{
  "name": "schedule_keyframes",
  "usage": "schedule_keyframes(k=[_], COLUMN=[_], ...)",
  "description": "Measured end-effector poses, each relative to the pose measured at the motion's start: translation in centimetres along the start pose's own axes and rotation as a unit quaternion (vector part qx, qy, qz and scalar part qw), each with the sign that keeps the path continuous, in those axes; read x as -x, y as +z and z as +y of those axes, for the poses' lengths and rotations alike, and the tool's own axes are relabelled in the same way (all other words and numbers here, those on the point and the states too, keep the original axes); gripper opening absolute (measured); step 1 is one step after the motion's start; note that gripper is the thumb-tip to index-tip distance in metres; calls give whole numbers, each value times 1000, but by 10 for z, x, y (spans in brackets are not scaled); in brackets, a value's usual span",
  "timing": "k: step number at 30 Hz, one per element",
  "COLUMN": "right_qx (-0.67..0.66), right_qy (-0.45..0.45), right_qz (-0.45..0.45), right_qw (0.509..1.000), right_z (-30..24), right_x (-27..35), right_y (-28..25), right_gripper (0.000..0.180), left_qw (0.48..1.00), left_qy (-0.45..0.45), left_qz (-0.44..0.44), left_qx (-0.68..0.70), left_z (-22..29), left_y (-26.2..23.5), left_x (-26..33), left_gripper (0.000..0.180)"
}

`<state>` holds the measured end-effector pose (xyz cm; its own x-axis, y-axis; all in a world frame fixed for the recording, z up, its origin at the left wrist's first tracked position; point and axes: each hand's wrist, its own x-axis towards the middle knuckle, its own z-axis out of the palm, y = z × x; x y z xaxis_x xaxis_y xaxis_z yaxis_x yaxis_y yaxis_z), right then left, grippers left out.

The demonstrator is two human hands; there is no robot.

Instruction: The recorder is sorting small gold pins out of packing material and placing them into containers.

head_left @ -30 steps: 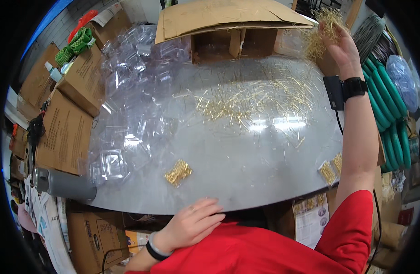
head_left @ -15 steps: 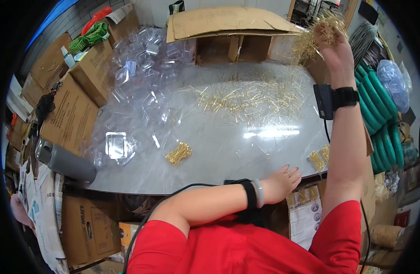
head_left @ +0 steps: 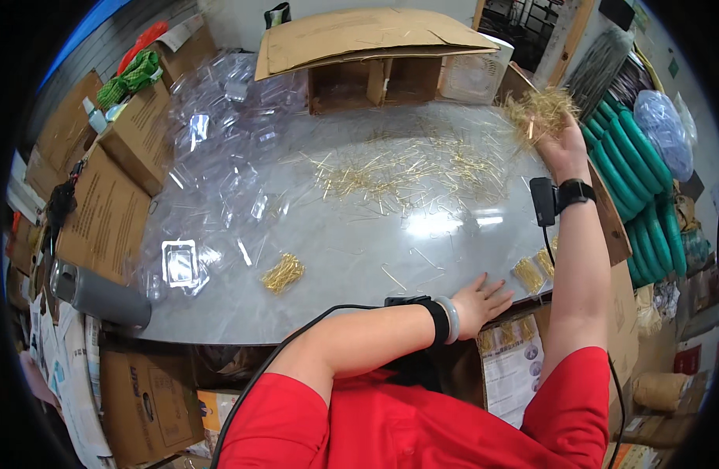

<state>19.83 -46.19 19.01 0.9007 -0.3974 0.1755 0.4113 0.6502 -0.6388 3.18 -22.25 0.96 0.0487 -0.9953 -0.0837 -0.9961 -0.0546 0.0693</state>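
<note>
At the table's far right, my right hand [head_left: 569, 152] is raised and closed around a loose tangle of thin gold wires [head_left: 541, 111], which stick out in all directions. My left hand [head_left: 478, 306] rests on the table's front edge, fingers spread and holding nothing. More loose gold wires [head_left: 398, 173] lie scattered across the middle and back of the tabletop, and a few bent ones sit just beyond my left hand. A neat gold wire bundle [head_left: 284, 273] lies left of centre. Similar bundles [head_left: 529, 274] lie at the right front, between my arms.
Clear plastic packages [head_left: 219, 148] cover the table's left side. A cardboard structure [head_left: 375, 35] stands at the back, beside a white box with a round grille [head_left: 469, 76]. A grey bottle [head_left: 101, 295] lies at the left edge. Green coiled tubes [head_left: 629, 168] stack at right.
My right hand has come down with the gold wires, from high over the back right corner. The view has shifted a little. My left hand stays at the front edge, fingers more spread.
</note>
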Motion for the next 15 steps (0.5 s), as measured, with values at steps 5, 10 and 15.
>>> schedule_keyframes(k=[5, 10, 15], right_qx=[17, 31, 45], right_qy=[-49, -58, -7], right_qz=[24, 35, 24], right_qw=[998, 997, 999], right_z=[-20, -42, -57], right_x=[-2, 6, -5], right_y=[-23, -24, -34], right_gripper=[38, 39, 38], left_qw=[1000, 1000, 1000], left_qy=[-11, -8, -4], left_qz=[20, -9, 26], left_qx=[-19, -3, -4], left_z=[1, 2, 3], left_y=[6, -3, 5], left_x=[-1, 1, 3], left_gripper=[106, 106, 90])
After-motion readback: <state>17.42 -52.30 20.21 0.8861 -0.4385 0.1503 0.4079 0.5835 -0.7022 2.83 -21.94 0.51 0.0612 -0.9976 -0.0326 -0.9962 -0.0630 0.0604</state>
